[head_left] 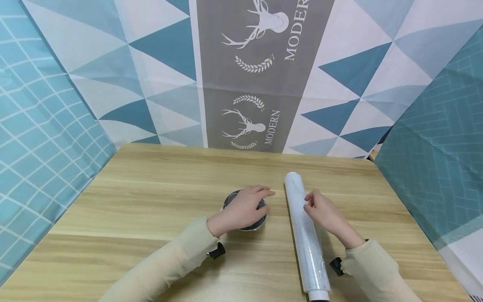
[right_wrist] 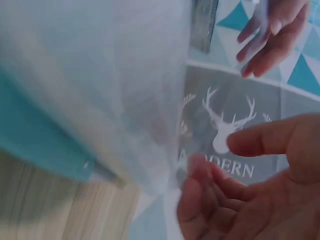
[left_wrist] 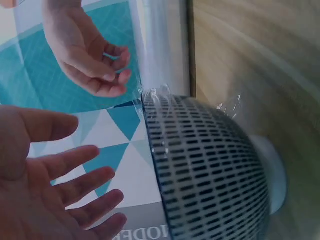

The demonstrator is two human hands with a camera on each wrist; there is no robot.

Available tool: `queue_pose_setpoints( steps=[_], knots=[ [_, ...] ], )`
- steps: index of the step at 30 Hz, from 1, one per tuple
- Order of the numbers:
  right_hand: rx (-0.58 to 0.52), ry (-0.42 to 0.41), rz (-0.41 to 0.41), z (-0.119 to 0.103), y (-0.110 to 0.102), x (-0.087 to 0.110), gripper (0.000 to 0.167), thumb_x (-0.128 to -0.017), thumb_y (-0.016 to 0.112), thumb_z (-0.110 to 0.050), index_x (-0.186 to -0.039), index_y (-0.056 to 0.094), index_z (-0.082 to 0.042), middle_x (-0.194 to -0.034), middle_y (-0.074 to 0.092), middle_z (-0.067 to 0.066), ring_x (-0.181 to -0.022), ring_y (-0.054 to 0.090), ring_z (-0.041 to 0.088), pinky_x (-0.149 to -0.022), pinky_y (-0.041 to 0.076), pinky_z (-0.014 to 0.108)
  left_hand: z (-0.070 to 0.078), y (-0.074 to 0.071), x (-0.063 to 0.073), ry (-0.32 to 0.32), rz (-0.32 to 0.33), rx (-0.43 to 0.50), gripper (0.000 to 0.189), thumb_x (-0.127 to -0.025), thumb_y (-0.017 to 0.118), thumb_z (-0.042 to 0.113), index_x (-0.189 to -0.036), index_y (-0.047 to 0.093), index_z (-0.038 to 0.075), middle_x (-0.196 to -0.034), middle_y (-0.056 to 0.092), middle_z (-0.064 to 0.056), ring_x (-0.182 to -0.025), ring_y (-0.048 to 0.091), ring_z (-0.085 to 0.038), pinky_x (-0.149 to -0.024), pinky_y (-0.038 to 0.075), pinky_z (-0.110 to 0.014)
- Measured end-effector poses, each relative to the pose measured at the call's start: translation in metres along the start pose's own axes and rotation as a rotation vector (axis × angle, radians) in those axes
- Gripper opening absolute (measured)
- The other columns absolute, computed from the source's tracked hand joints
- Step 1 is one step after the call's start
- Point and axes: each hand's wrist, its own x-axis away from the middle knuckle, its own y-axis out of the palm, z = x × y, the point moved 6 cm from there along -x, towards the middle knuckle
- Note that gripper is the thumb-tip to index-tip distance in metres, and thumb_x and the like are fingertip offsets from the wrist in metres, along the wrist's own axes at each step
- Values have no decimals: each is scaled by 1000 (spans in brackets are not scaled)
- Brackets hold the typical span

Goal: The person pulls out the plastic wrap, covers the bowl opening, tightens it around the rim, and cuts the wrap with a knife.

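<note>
A bowl with rows of dark dashes [left_wrist: 210,170] and a pale foot stands upright on the table, clear cling film clinging at its rim with loose crinkled bits. Over the bowl is my left hand [head_left: 243,208], its fingers spread and apart from the side wall in the left wrist view. To the right lies a long roll of cling film [head_left: 305,235]. Beside that roll hovers my right hand [head_left: 327,214], fingers loosely curled and thumb apart from them. Nothing is plainly held in it in the right wrist view [right_wrist: 250,185], though the fingertips are blurred.
The wood-grain table [head_left: 124,201] runs back to a hanging cloth [head_left: 162,84] with triangles and deer prints. Blue tile-patterned cloth [head_left: 41,126] hangs on the left, teal cloth [head_left: 434,147] on the right.
</note>
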Motion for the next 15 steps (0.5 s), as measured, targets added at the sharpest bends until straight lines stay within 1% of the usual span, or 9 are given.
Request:
queue_pose_setpoints(
  steps=[3,4,7,9,10,11,15],
  knots=[
    [47,7,-70,11,4,2,20,-86,43,-5,-99,47,10,-86,55,15,-69,49,19,-57,42,28,6,4,-1,27,-15,-127,37,-93,46,21,-129,50,12,-135,46,-6,-125,41,-25,-103,33,-41],
    [60,5,-83,14,5,3,13,-84,43,-3,-90,49,7,-77,53,11,-63,46,17,-53,40,26,8,5,-2,33,-19,-159,37,-93,46,22,-129,50,13,-135,47,-5,-125,42,-24,-104,33,-40],
    [98,32,-142,27,8,7,14,-84,45,-7,-88,48,6,-72,50,9,-59,43,17,-51,38,27,10,10,-2,46,-30,-238,37,-94,47,25,-129,50,15,-134,48,-3,-124,42,-22,-104,33,-39],
    [103,39,-167,35,10,9,18,-83,48,-10,-90,47,7,-73,51,10,-61,45,18,-52,40,28,11,13,-2,49,-42,-262,39,-93,48,27,-131,49,16,-134,48,-2,-125,42,-21,-104,32,-38],
    [110,36,-173,39,12,10,19,-83,49,-12,-89,47,6,-71,49,8,-60,43,17,-51,38,27,12,13,-2,56,-47,-271,40,-93,49,28,-131,48,16,-134,48,-2,-125,42,-21,-104,32,-38],
    [106,43,-187,42,13,11,27,-84,50,-14,-96,45,9,-76,51,10,-63,45,18,-54,40,29,12,14,-2,59,-50,-279,41,-93,49,28,-131,48,16,-134,48,-2,-125,42,-21,-104,32,-38],
    [78,71,-203,52,17,11,26,-83,54,-15,-92,48,8,-71,45,7,-62,42,18,-53,37,28,15,17,-4,75,-63,-291,41,-92,49,28,-132,47,17,-133,48,-2,-124,42,-22,-103,32,-40]
  ],
)
